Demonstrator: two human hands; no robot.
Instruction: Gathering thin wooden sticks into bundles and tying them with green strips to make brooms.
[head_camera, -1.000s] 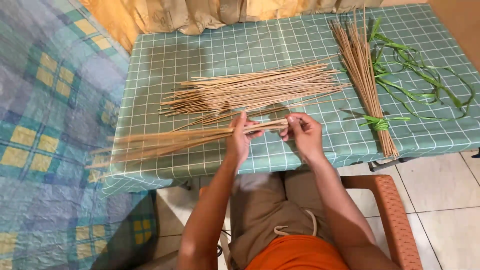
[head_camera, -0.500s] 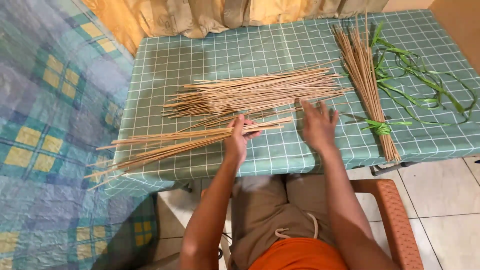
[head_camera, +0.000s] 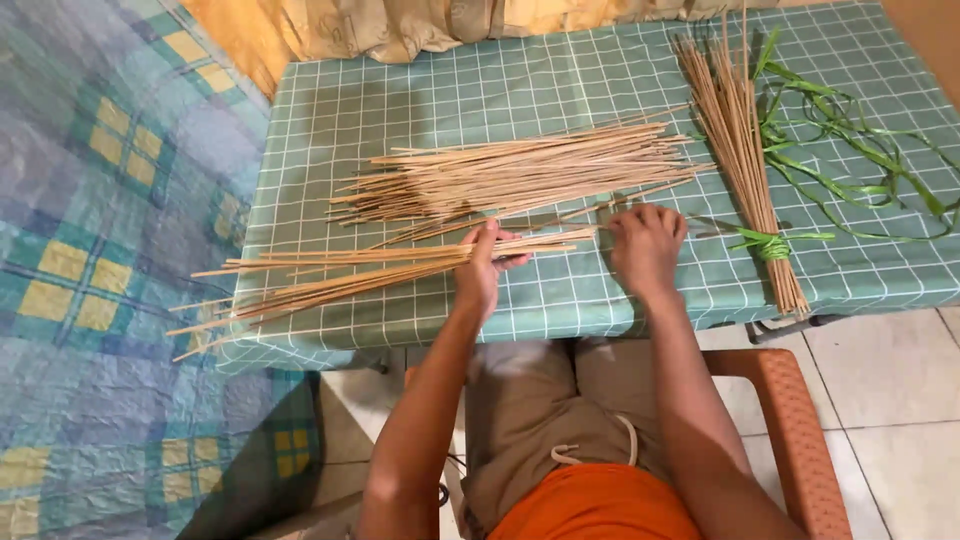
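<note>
The left hand (head_camera: 480, 268) is clenched around a small bunch (head_camera: 370, 275) of thin tan sticks, gripping it near one end; the rest of the bunch fans out past the table (head_camera: 560, 300) edge on the side away from the tied bundle (head_camera: 740, 140). The right hand (head_camera: 645, 245) lies open, grasping nothing, with its fingertips at the near edge of the loose pile (head_camera: 520, 175), touching or about to touch 1 or 2 stray sticks there.

Taking the loose pile as landmark: the held bunch lies just in front of it, toward the person; the tied bundle lies beside it on the right-hand side, running away from the person and bound near its close end with a green strip (head_camera: 765, 243); more green strips (head_camera: 850, 140) lie loose beyond that bundle.

As a judgement of progress: 1 bundle looks finished and tied. A 2nd is only begun, since the bunch in the left hand is far thinner than the tied bundle. The loose pile is still large, so most of the gathering seems left, and the held bunch carries no tie yet. Spare green strips remain for that.
</note>
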